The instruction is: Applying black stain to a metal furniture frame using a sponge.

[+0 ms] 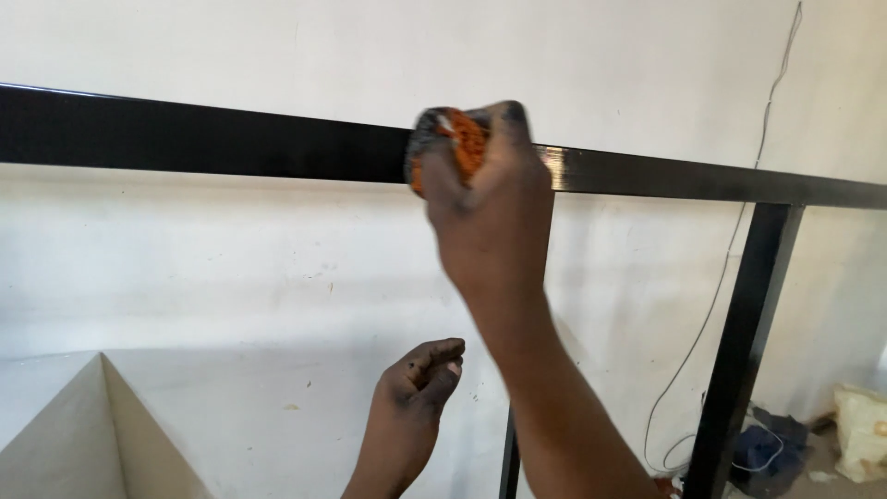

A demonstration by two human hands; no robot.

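paint-stained right hand is raised against the black bar, its fingers clenched around an orange sponge that is blackened along its edge. sponge is pressed against the front face of the bar, about midway along the stretch in view, with a wet-looking shine on the metal just to its right. bar runs across the view, sloping slightly down to the right, where it meets a black upright post that leans down toward the floor. left hand hangs lower, well below the bar and touching nothing, its fingers curled loosely into a half fist around nothing visible, dark smudges on the knuckles. a second thin black upright shows just behind the right forearm. white wall fills the background, with a thin cable hanging down it on the right. crumpled blue cloth and a pale bag lie on the floor at lower right.
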